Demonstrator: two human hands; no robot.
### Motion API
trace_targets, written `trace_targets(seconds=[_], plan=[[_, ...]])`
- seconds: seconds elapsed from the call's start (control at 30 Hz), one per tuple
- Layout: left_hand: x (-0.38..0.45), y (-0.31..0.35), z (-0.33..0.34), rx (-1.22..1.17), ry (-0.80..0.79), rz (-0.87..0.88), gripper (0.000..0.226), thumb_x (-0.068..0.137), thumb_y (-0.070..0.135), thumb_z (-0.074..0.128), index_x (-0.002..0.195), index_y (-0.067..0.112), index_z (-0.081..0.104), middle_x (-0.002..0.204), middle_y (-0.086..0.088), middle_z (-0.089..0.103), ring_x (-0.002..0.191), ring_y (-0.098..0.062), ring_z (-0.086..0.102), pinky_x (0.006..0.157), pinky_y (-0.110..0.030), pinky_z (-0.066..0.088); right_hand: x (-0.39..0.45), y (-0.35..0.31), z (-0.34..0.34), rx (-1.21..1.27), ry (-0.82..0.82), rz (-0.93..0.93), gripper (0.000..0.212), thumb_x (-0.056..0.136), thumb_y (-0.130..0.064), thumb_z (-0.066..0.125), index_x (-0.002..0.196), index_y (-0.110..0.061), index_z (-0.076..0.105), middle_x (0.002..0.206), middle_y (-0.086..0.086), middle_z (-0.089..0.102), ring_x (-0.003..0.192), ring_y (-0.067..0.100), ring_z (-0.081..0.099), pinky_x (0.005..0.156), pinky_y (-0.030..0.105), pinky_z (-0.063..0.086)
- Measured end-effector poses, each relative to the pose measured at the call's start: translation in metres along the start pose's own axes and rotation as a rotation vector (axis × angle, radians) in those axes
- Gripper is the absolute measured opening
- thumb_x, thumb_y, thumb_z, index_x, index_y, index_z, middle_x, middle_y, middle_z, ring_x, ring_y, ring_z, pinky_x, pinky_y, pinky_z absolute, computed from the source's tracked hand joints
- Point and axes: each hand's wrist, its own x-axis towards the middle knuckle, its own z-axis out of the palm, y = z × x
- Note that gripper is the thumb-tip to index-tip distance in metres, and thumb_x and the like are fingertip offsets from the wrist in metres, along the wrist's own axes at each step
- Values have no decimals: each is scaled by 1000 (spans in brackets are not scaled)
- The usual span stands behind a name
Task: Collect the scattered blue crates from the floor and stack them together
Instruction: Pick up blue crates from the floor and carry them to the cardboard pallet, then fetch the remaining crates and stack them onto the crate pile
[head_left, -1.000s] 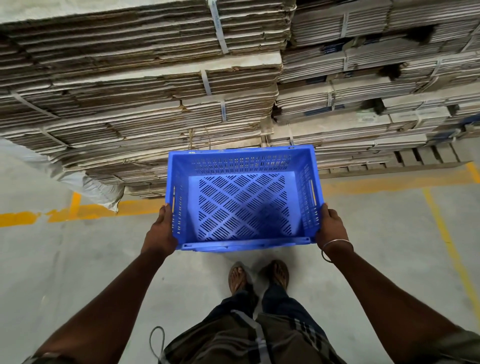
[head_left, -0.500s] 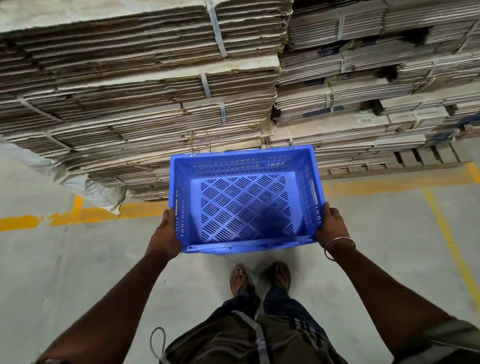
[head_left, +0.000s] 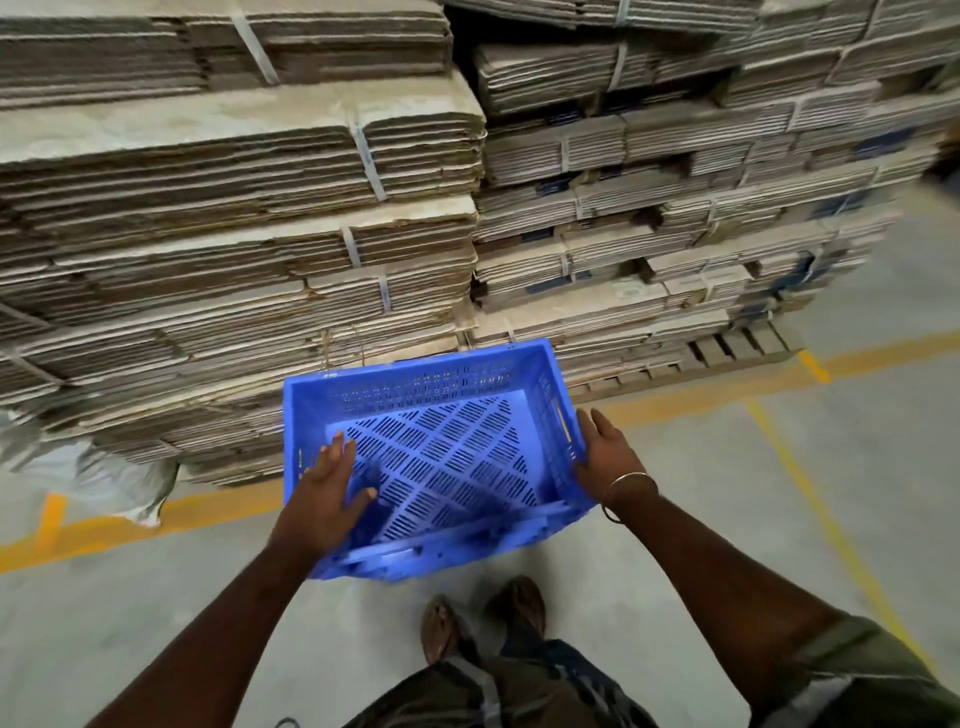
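The perforated blue plastic crate (head_left: 436, 457) is up off the grey concrete floor (head_left: 727, 493), carried at about waist height above the person's sandalled feet (head_left: 483, 618), with no other crate or stack in view. The right hand (head_left: 605, 457) lies against the outside of the crate's right wall, fingers straight along it; whether the thumb hooks the rim I cannot tell. The left hand (head_left: 324, 499) is flat and spread, fingers straight, over the left rim and reaching inside — no pinching grip there, more a steadying press, probably to keep the crate from swinging.

Half a second ago both hands clamped the two side walls from outside and the crate sat level; now the left hand has come over the rim and the crate has tipped, near edge dropped. The strapped bundles of flattened brown cardboard (head_left: 234, 234) on the wooden pallet (head_left: 737, 348) have slid left as the view has swung right.
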Motion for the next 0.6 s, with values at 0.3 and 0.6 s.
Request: trace_targets(seconds=[0.3,0.6], plan=[[56,43,-12,38,-140,178,104,80,81,23,156,10,22,163,-8,10,151,-33,12,121,-46,20,-44,45,-34,6,40,158,88,81,-28,66,154,-19,19,157,11,30,142,30,31,113,41,35],[76,153,-3,35,-268,327,95,85,76,40,158,20,15,165,2,2,153,-17,-1,123,-38,10,-105,118,-91,52,53,329,83,87,-32,65,155,-18,20,146,16,44,132,33,44,106,37,39]])
